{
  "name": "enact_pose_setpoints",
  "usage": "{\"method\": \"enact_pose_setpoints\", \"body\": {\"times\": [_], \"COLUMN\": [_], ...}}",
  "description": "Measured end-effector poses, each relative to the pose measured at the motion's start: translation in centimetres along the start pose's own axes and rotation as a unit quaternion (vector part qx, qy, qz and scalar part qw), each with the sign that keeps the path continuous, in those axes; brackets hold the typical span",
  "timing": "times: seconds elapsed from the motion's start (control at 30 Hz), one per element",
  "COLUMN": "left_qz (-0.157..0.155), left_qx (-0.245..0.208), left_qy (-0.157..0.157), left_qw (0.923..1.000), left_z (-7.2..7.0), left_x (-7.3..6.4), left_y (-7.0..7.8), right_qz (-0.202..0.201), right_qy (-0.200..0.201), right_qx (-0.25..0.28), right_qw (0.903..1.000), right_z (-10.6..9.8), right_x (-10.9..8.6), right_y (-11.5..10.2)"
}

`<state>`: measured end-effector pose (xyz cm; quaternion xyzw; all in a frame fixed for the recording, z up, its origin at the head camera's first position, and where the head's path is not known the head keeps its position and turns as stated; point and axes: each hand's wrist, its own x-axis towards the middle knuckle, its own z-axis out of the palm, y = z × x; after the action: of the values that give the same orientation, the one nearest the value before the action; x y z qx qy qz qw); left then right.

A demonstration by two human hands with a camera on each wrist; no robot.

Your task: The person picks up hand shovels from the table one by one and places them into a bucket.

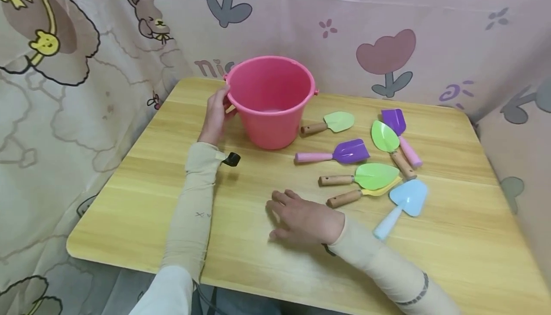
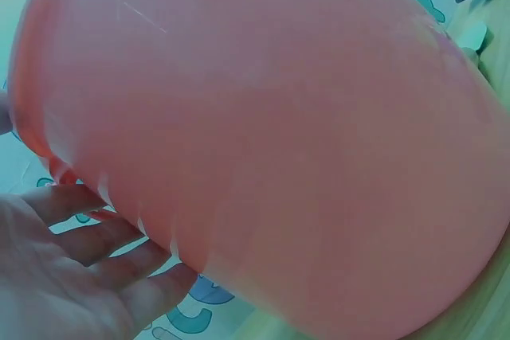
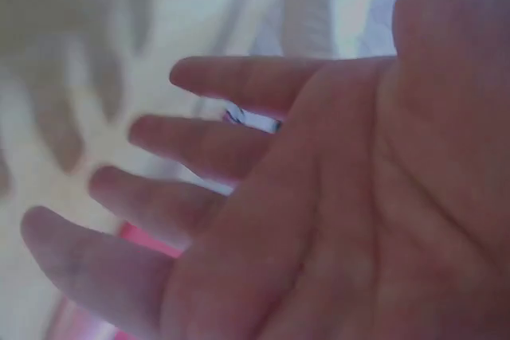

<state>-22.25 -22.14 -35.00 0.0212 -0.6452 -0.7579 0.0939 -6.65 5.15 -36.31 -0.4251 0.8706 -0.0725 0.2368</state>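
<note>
A pink bucket [image 1: 275,131] stands upright near the back of the wooden table. My left hand [image 1: 214,116] holds its left side just under the rim; in the left wrist view the fingers [image 2: 131,264] lie along the wall and the thumb shows at the left edge. Over the front middle of the table, my right hand [image 1: 307,219] is palm down with fingers spread, holding nothing; its bare palm fills the right wrist view. Nearest to it lies a yellow trowel [image 1: 344,199] with a wooden handle, partly under a green leaf-shaped trowel [image 1: 376,176].
Right of the bucket lie a pale green trowel [image 1: 339,121], a purple shovel [image 1: 350,151] and a light blue trowel [image 1: 409,198]. Another green trowel [image 1: 385,135] crosses a second purple shovel [image 1: 393,120]. A printed curtain [image 1: 301,14] hangs behind the table [image 1: 142,200].
</note>
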Motion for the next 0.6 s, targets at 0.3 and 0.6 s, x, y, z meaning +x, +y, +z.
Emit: {"method": "enact_pose_setpoints", "body": {"times": [0.3, 0.6], "left_qz": [-0.003, 0.002], "left_qx": [-0.002, -0.029], "left_qy": [0.011, 0.005], "left_qw": [0.9999, 0.9996], "left_z": [-0.7, 0.5], "left_x": [-0.1, 0.6], "left_y": [-0.2, -0.8], "right_qz": [0.025, 0.11], "right_qy": [0.055, 0.246], "right_qx": [0.064, 0.143], "right_qw": [0.9961, 0.9523], "right_z": [-5.4, -10.1], "right_x": [-3.5, -8.8], "right_y": [2.7, 9.7]}}
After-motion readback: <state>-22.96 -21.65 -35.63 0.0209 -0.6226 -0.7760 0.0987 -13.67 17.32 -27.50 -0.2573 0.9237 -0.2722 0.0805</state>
